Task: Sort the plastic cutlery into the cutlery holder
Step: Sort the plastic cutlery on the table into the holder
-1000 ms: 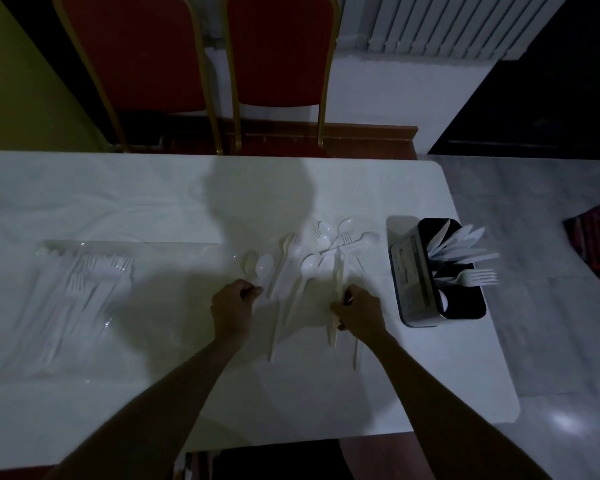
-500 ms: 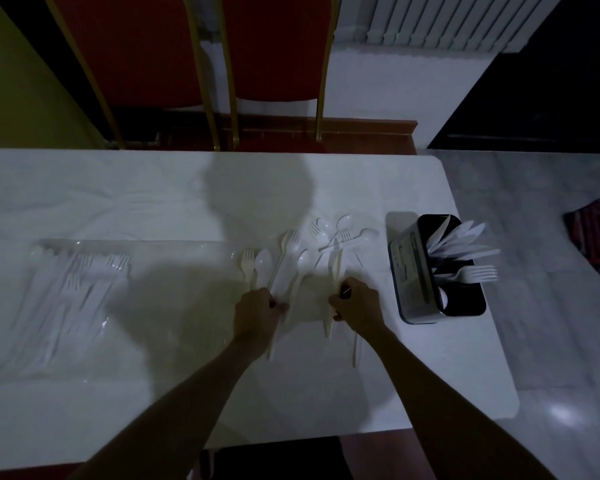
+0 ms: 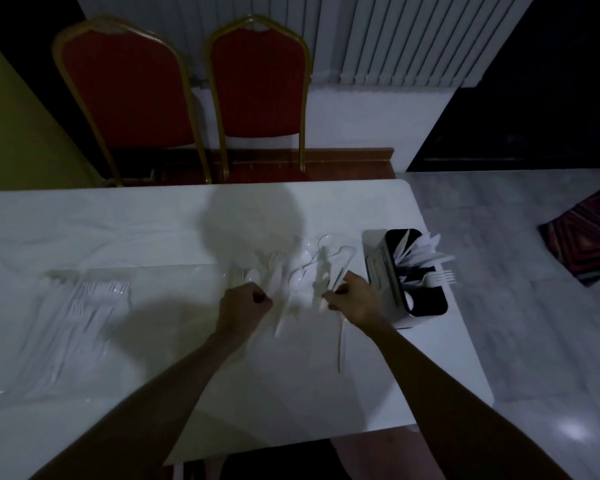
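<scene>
Plastic cutlery (image 3: 291,282) lies in a loose white heap on the tabletop (image 3: 153,230) in front of you, forks and spoons crossed over one another, just left of the cutlery holder (image 3: 376,275). Your right hand (image 3: 355,296) pinches a few pieces at the heap's right side, fingers curled round them. Their tips fan out above the heap and one handle trails below your wrist; blur hides which kinds they are. Your left hand (image 3: 245,303) sits at the heap's left edge with fingers curled tight, and in the dim light you cannot tell whether they grip a piece. The black holder stands near the tabletop's right edge, with white knives (image 3: 426,251) leaning out of its far compartment and a fork (image 3: 440,277) poking out of the next one. A clear packet of forks (image 3: 80,306) lies well to the left. Two red chairs (image 3: 125,88) stand behind the tabletop.
</scene>
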`<state>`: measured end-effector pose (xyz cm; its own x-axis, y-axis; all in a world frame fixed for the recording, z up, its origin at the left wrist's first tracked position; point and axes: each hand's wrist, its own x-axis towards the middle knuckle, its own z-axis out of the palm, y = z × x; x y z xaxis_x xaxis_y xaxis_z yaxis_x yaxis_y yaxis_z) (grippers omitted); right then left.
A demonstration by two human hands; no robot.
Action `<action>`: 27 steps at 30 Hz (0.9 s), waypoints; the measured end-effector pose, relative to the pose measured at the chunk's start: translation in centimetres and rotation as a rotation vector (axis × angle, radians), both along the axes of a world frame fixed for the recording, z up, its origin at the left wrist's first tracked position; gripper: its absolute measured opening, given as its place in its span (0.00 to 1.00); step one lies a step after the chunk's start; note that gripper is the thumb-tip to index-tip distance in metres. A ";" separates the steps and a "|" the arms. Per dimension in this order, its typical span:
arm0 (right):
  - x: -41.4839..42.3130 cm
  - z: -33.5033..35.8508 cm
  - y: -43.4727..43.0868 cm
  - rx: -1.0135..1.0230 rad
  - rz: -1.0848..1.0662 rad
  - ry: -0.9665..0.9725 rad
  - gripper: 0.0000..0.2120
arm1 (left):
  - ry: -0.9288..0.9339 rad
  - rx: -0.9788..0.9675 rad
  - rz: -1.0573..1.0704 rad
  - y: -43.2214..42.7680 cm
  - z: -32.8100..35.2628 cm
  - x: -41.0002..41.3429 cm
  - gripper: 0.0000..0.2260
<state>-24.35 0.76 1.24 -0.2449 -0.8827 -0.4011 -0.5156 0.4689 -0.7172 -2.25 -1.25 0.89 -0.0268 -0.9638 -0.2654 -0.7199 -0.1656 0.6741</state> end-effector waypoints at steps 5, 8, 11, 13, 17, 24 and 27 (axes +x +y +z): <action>-2.4 5.1 -1.0 -0.150 0.033 0.040 0.08 | 0.143 -0.165 -0.034 -3.5 4.1 -3.7 0.05; -5.4 9.2 -1.7 -0.254 0.035 0.148 0.10 | 0.271 -0.244 -0.076 -5.0 7.0 -7.8 0.07; -9.8 12.3 -2.0 -0.332 -0.110 0.220 0.12 | 0.445 -0.260 -0.098 -5.5 9.2 -12.0 0.08; -12.8 13.0 -2.0 -0.352 -0.201 0.155 0.11 | 0.513 -0.267 -0.106 -5.5 9.7 -14.6 0.07; -16.0 11.9 -1.4 -0.278 -0.214 0.236 0.09 | 0.497 -0.234 -0.156 -4.4 8.9 -18.4 0.07; -16.7 8.8 -1.6 -0.262 -0.219 0.284 0.11 | 0.423 -0.239 -0.130 -3.3 6.1 -22.1 0.06; -17.6 9.2 -2.2 -0.238 -0.137 0.273 0.12 | 0.489 -0.284 -0.098 -3.1 6.3 -23.1 0.06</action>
<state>-41.96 -1.47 10.40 -0.4366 -0.8948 -0.0929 -0.6468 0.3840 -0.6589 -25.40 -4.31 7.24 -0.1737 -0.9823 0.0697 -0.3164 0.1226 0.9407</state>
